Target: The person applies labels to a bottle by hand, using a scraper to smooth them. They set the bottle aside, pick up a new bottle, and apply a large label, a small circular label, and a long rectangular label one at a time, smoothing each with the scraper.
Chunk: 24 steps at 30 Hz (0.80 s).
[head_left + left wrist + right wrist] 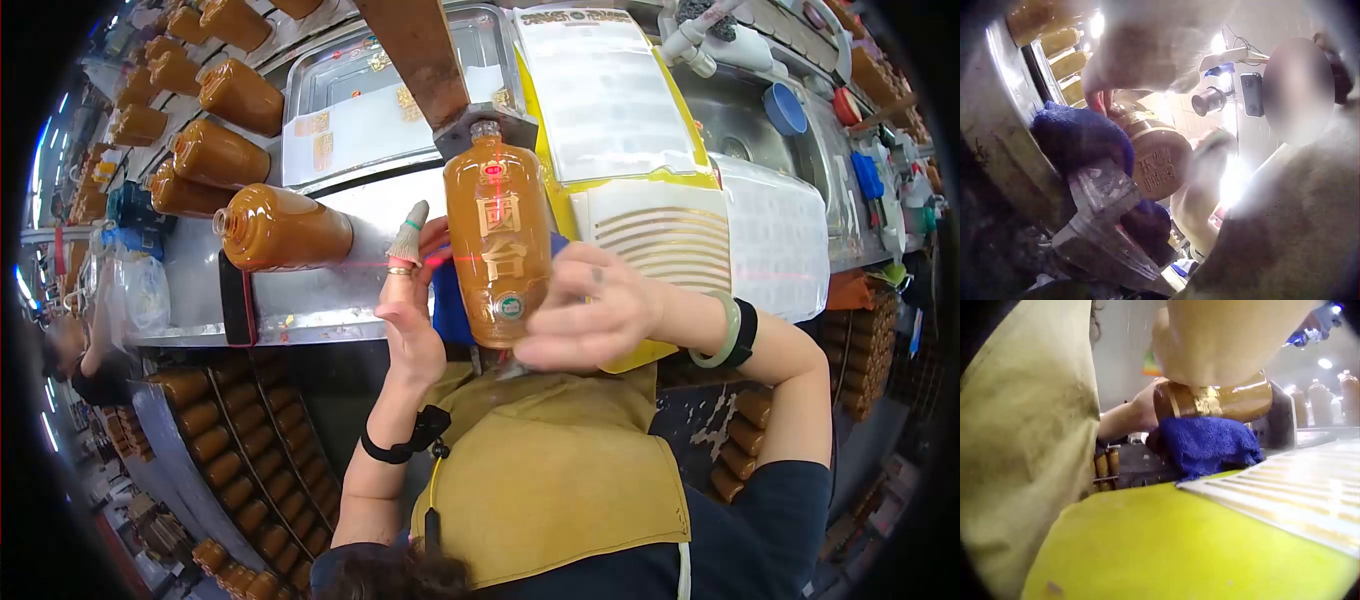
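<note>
A glossy brown bottle [497,245] with gold characters and a small green round sticker lies on a blue cloth [1207,447], its neck at a dark metal bracket [485,130]. Its embossed base [1161,164] shows in the left wrist view. My left hand [412,315] is along the bottle's left side, fingers extended, thumb apart, with a pale finger cot [406,240] on one finger. My right hand [590,310], blurred, is over the bottle's lower right side, its lower fingers stretched across the edge near the base.
Another brown bottle [285,228] lies at the left on the metal bench, with several more behind it. Printed sheets [610,110] and a sheet of gold strips [660,240] lie on the right over yellow material [1166,544]. A metal tray [300,85] with gold pieces on paper sits behind.
</note>
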{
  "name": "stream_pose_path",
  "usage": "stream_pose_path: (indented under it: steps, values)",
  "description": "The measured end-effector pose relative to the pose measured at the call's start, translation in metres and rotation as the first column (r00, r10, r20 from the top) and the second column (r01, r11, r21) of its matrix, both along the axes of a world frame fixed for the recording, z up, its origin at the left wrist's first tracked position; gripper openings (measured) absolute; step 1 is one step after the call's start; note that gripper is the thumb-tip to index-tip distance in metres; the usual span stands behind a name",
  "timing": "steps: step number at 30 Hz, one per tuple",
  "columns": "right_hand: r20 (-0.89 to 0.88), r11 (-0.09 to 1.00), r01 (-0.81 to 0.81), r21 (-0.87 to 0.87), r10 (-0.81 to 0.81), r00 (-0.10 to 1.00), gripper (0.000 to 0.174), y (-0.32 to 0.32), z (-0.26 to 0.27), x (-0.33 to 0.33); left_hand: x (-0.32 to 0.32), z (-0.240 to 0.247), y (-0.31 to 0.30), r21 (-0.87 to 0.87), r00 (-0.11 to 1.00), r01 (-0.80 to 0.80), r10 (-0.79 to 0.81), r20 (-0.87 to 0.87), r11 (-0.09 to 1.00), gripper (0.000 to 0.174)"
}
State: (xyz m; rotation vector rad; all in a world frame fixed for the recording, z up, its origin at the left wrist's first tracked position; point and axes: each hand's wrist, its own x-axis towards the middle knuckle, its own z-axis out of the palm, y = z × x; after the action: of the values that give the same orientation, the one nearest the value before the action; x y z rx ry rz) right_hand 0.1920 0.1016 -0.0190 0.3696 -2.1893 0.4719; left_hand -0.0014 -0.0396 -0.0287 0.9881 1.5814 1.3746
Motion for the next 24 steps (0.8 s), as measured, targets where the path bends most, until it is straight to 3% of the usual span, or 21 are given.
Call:
stream_pose_path:
  steps: [1,2,3,5,6,8,9,11,12,13,15,16,17,18,19,21,24]
  values:
    - [0.090,0.995,0.097,0.000,-0.097,0.991,0.027,-0.001,0.007,0.000,0.001,0.001,-0.001,-0.008,1.000,-0.009,0.009,0.004,1.000,0.135]
    - [0.111,0.948,0.270,-0.170,-0.253,0.961,0.033,0.006,0.005,-0.014,0.002,0.002,-0.002,-0.014,1.000,-0.011,0.011,0.003,1.000,0.135]
    - [0.104,0.905,0.387,-0.176,-0.374,0.922,0.039,0.026,0.009,-0.018,0.003,0.004,-0.001,-0.021,1.000,-0.012,0.012,-0.007,1.000,0.135]
    - [0.024,0.776,0.630,0.007,-0.630,0.776,0.025,0.054,0.023,-0.023,0.003,0.005,0.000,-0.020,1.000,-0.015,0.015,-0.017,1.000,0.135]
    - [0.021,0.778,0.629,0.009,-0.629,0.777,0.025,0.050,0.016,-0.025,0.002,0.005,-0.001,-0.004,1.000,-0.009,0.009,0.007,1.000,0.135]
    - [-0.098,0.851,0.408,0.332,-0.399,0.912,0.021,0.029,-0.006,-0.028,0.000,0.005,-0.002,0.014,1.000,-0.006,0.005,0.029,1.000,0.135]
    - [-0.037,0.945,0.219,0.244,-0.217,0.976,0.031,0.008,0.026,-0.027,-0.002,0.003,-0.002,0.044,0.999,-0.013,0.012,0.038,0.999,0.136]
    - [0.215,0.978,0.075,0.196,-0.117,0.970,0.029,-0.021,0.047,-0.027,-0.003,0.003,0.000,0.076,0.999,-0.025,0.021,0.049,0.997,0.136]
    - [0.235,0.948,0.202,0.247,-0.261,0.936,0.030,-0.013,0.038,-0.037,-0.004,0.004,0.000,0.101,0.999,-0.036,0.036,-0.005,0.994,0.131]
    - [0.105,0.915,0.392,0.094,-0.400,0.910,0.024,0.004,0.032,-0.052,-0.005,0.004,-0.001,0.124,0.997,-0.043,0.051,-0.059,0.991,0.126]
    - [0.011,0.771,0.613,0.174,-0.624,0.781,0.021,0.057,0.052,-0.056,-0.012,-0.003,0.007,0.174,0.999,-0.006,0.014,-0.045,0.985,0.123]
    - [-0.070,0.671,0.696,0.257,-0.705,0.706,0.019,0.075,0.063,-0.051,-0.018,-0.006,0.013,0.265,0.953,0.145,-0.062,-0.297,0.953,0.120]
    - [-0.093,0.719,0.684,0.126,-0.678,0.730,0.017,0.085,0.066,-0.052,-0.022,-0.007,0.016,0.310,0.838,0.309,-0.102,-0.537,0.899,0.117]
    - [-0.060,0.713,0.698,0.061,-0.696,0.716,0.019,0.082,0.071,-0.049,-0.016,0.012,0.021,0.230,0.815,0.315,-0.138,-0.562,0.921,0.104]
    - [-0.021,0.705,0.710,-0.004,-0.710,0.704,0.022,0.077,0.074,-0.044,-0.018,0.015,0.026,0.234,0.817,0.310,-0.132,-0.562,0.921,0.104]
    - [0.018,0.709,0.701,-0.077,-0.702,0.712,0.023,0.071,0.072,-0.037,-0.024,0.019,0.038,0.168,0.604,0.399,-0.121,-0.787,0.902,0.091]
    - [0.107,0.692,0.696,-0.191,-0.690,0.716,0.024,0.065,0.072,-0.024,-0.034,0.033,0.052,0.117,0.559,0.424,-0.158,-0.814,0.898,0.084]
